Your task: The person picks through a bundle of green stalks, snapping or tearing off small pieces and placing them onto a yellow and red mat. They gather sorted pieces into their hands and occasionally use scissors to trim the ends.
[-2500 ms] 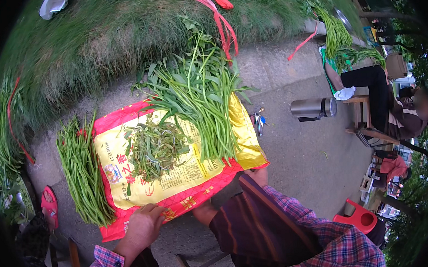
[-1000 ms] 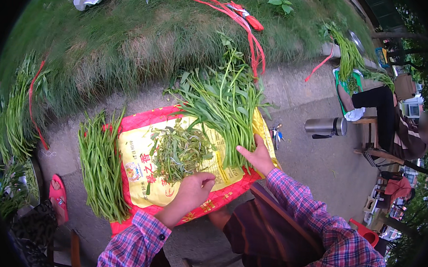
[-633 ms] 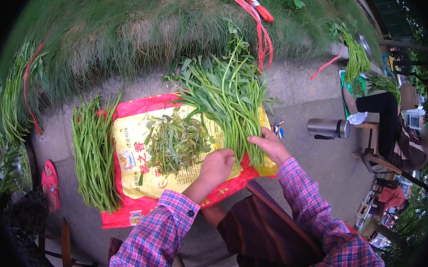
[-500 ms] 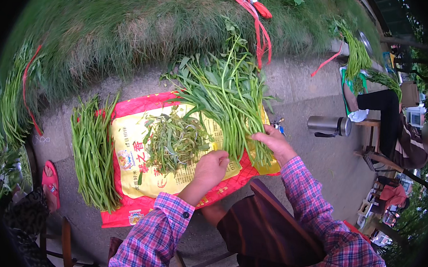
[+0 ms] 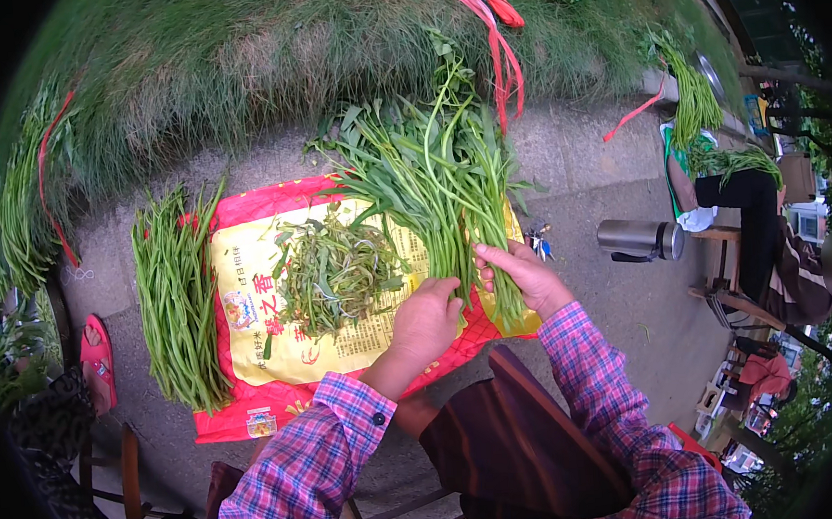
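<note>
Your leafy green bunch of long stems (image 5: 430, 186) lies on the right of the flat red-and-yellow sack (image 5: 293, 366). Your right hand (image 5: 525, 277) grasps some near stem ends; your left hand (image 5: 426, 320) curls just left, whether gripping I can't tell.

Grass (image 5: 267, 63) beside grey pavement (image 5: 623, 317)

Shaggy grass spans the far side, drooping onto the pavement's edge. On the right stands a wooden chair (image 5: 718, 234), with leafy trees (image 5: 822, 405) beyond. A second chair (image 5: 130, 472) shows near left. Soft daylight covers the open ground.
</note>
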Tool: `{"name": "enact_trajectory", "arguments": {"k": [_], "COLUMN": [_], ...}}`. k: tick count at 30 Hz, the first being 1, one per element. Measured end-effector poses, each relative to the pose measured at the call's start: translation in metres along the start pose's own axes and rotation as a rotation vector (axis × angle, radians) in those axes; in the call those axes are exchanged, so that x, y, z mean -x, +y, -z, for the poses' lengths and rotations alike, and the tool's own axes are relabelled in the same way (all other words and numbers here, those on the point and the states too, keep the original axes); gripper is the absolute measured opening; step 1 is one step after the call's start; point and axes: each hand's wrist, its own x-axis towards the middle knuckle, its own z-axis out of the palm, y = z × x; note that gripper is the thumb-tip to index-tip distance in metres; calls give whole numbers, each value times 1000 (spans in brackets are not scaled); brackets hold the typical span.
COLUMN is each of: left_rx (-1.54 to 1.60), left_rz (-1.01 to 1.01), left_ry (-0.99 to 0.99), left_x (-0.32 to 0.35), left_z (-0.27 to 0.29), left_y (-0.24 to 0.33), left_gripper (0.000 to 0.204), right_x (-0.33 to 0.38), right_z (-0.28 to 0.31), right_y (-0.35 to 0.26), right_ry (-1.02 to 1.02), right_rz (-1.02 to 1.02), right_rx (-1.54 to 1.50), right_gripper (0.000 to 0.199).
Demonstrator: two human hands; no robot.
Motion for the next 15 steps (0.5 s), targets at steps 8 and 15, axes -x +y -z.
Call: {"name": "enact_trajectory", "arguments": {"k": [8, 15], "left_rx": [-43, -294], "left_rz": [-20, -175], "left_ry": [-21, -82], "left_x": [7, 18], "left_z": [14, 47], "left_y": [-7, -7], "left_gripper": [29, 33], "right_x": [31, 46], "right_z": [-31, -58], "right_y": [14, 18], "right_ry": [245, 191], "right_rz": [437, 443], "right_rx": [267, 240], "right_gripper": [27, 27]}}
